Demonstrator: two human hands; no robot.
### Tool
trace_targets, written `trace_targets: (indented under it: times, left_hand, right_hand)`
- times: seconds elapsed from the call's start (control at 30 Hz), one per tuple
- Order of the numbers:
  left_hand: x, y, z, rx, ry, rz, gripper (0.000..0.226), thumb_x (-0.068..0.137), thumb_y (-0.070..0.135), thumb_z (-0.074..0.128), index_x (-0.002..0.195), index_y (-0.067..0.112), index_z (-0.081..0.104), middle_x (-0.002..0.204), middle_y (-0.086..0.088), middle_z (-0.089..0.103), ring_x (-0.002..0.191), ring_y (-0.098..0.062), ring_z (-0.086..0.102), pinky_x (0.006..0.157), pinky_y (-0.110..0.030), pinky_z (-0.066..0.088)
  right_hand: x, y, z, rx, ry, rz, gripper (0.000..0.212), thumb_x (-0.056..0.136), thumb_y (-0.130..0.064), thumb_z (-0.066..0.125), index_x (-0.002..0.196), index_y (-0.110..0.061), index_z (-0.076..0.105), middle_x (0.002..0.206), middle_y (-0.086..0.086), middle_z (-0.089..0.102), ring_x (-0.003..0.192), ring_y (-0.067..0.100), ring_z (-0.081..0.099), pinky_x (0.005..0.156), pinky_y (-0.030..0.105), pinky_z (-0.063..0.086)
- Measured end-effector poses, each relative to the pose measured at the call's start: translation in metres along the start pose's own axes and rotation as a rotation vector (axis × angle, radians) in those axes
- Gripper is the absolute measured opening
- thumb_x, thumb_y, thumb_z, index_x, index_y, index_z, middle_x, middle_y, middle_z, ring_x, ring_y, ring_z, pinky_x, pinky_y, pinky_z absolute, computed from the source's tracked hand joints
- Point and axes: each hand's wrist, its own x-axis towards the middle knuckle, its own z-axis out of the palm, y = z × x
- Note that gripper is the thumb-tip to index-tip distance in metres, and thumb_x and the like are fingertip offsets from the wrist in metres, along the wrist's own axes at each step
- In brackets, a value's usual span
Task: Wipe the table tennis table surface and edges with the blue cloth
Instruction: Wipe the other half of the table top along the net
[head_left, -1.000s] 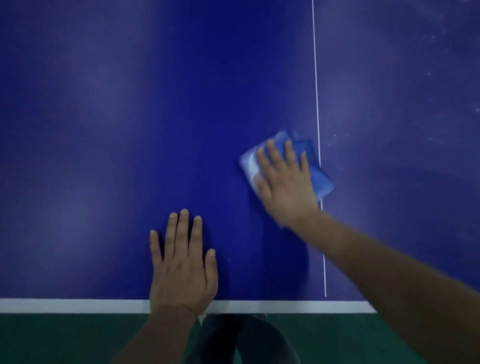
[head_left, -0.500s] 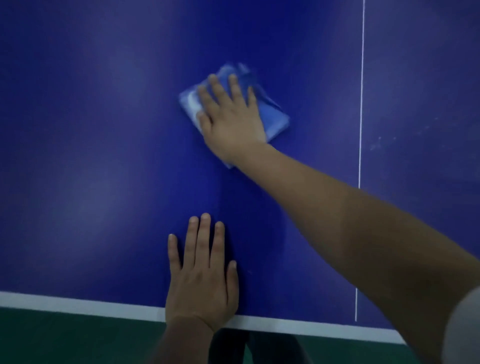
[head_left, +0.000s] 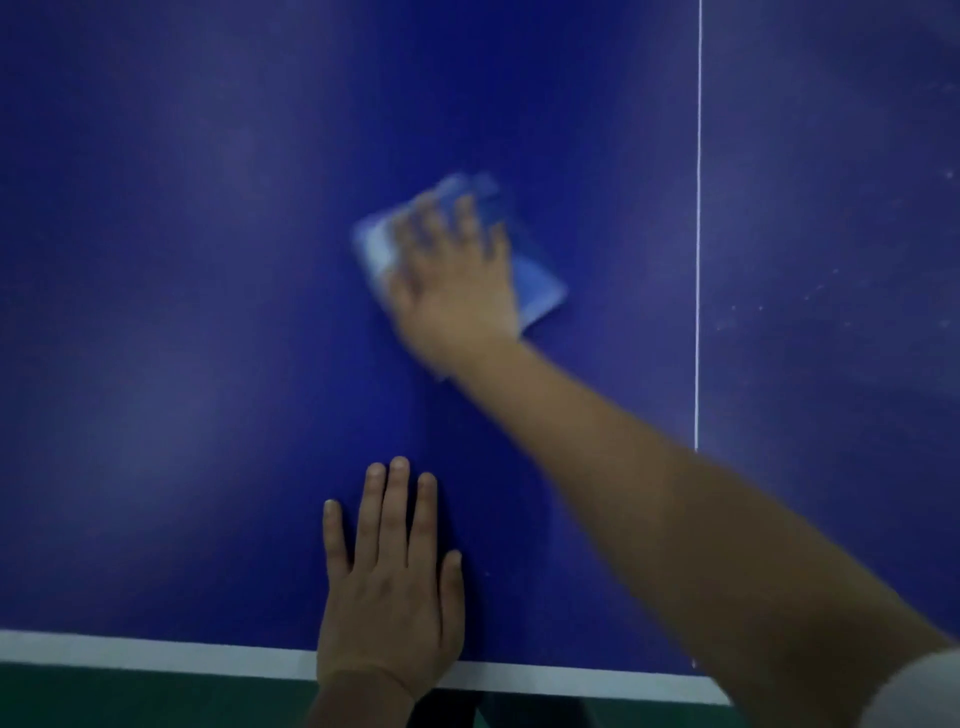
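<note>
The right hand (head_left: 457, 280), blurred, lies flat with fingers straight on the folded blue cloth (head_left: 535, 283), out on the table tennis table (head_left: 182, 312) left of the white centre line (head_left: 697, 234); the left hand (head_left: 389, 587) rests open, palm down, its heel over the white near edge (head_left: 156, 652); bare blue surface spreads on all sides.

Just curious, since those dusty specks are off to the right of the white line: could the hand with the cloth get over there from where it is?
Probably yes. The right hand presses the cloth left of the white line; only bare table lies between it and the specks.
</note>
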Motion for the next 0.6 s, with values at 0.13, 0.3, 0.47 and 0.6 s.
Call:
trace_targets:
  times: [0.13, 0.3, 0.47, 0.6]
  left_hand:
    - [0.001, 0.001, 0.001, -0.012, 0.032, -0.006, 0.068, 0.095, 0.041, 0.033, 0.153, 0.006, 0.031, 0.162, -0.018, 0.029, 0.151, -0.033, 0.022, 0.119, -0.060, 0.010]
    - [0.000, 0.002, -0.001, -0.018, 0.028, 0.001, 0.067, 0.098, 0.042, 0.031, 0.154, 0.006, 0.027, 0.162, -0.019, 0.027, 0.152, -0.034, 0.021, 0.119, -0.062, 0.010]
    - [0.000, 0.003, -0.001, -0.031, 0.039, -0.001, 0.066, 0.098, 0.042, 0.030, 0.154, 0.006, 0.025, 0.163, -0.018, 0.026, 0.152, -0.034, 0.021, 0.120, -0.062, 0.010]
    - [0.000, 0.004, -0.002, -0.083, 0.066, -0.007, 0.066, 0.099, 0.040, 0.028, 0.154, 0.004, 0.026, 0.163, -0.017, 0.027, 0.152, -0.032, 0.021, 0.121, -0.060, 0.007]
  right_hand:
    - [-0.065, 0.005, 0.005, 0.034, -0.064, -0.241, 0.057, 0.102, -0.050, 0.032, 0.155, -0.031, 0.034, 0.165, -0.002, 0.026, 0.153, 0.030, 0.016, 0.117, 0.050, 0.012]
    - [-0.099, 0.181, -0.013, -0.162, 0.053, 0.153, 0.055, 0.104, -0.043, 0.030, 0.149, -0.016, 0.047, 0.155, 0.014, 0.042, 0.142, 0.046, 0.037, 0.105, 0.061, 0.038]
    - [-0.101, 0.216, -0.038, -0.010, 0.057, 0.775, 0.059, 0.103, -0.043, 0.018, 0.159, -0.025, 0.024, 0.167, 0.006, 0.016, 0.153, 0.038, 0.011, 0.118, 0.066, 0.013]
    - [-0.138, 0.079, -0.005, -0.093, 0.121, 0.302, 0.058, 0.098, -0.035, 0.026, 0.150, -0.018, 0.044, 0.159, 0.011, 0.038, 0.146, 0.043, 0.031, 0.112, 0.066, 0.026]
